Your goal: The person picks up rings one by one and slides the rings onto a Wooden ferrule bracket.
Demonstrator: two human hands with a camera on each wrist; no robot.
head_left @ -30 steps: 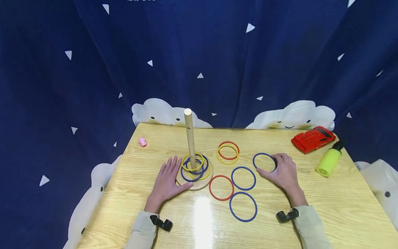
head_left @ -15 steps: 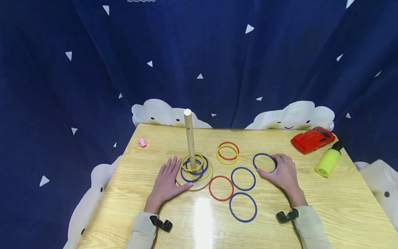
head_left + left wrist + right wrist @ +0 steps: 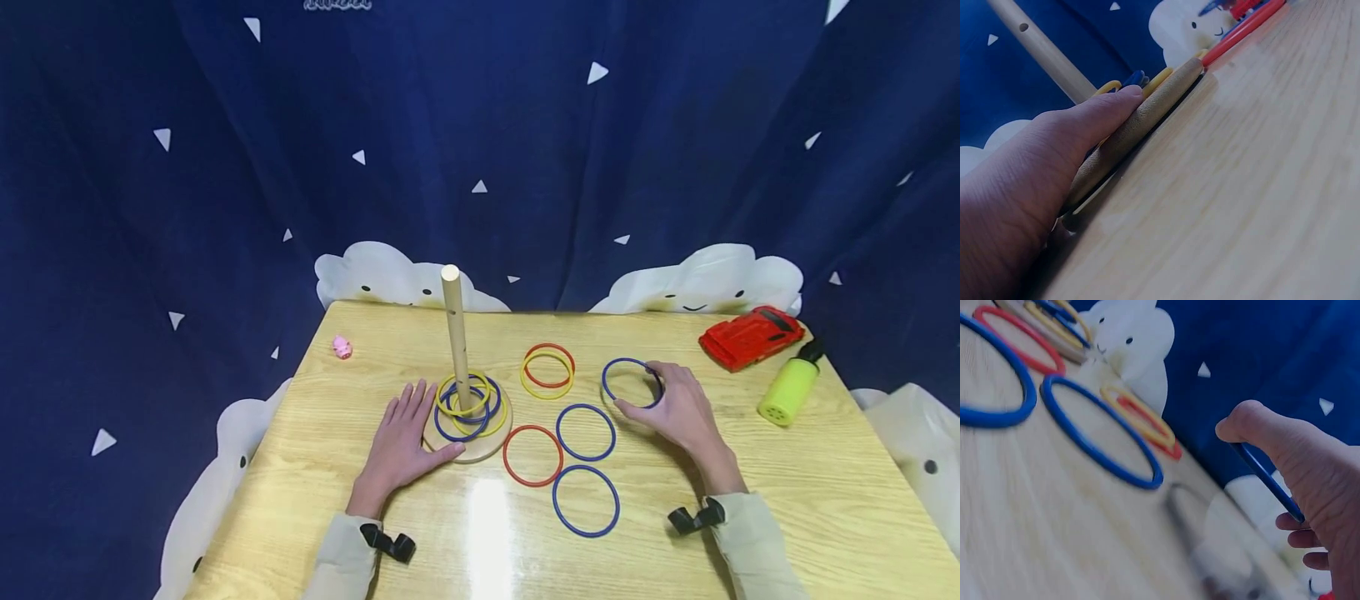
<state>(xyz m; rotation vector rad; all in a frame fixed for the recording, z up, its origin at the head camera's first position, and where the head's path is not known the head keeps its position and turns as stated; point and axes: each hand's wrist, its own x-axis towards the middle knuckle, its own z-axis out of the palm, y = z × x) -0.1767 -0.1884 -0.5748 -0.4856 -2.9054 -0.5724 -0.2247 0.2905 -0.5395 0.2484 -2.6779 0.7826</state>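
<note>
My right hand (image 3: 684,412) pinches a blue ring (image 3: 628,360) between thumb and fingers. In the right wrist view the ring (image 3: 1266,478) is off the table, with a shadow below. My left hand (image 3: 401,446) lies with straight fingers along the left side of a round wooden base (image 3: 480,452), its thumb (image 3: 1113,107) over the near edge. An upright wooden pole (image 3: 457,342) rises from this base. Several blue and yellow rings lie around the pole's foot, overlapping, with a yellow ring (image 3: 441,390) among them.
Between the hands lie a red ring (image 3: 505,457), two blue rings, one nearer (image 3: 618,504) and one farther, and a yellow ring (image 3: 547,398) overlapping another red ring (image 3: 550,344). A red toy car (image 3: 750,337) and yellow-green bottle-shaped object (image 3: 789,392) stand right; a pink figurine (image 3: 342,347) left.
My right hand has raised the blue ring off the table and shifted it slightly left and away. The left hand has stayed at the base.
</note>
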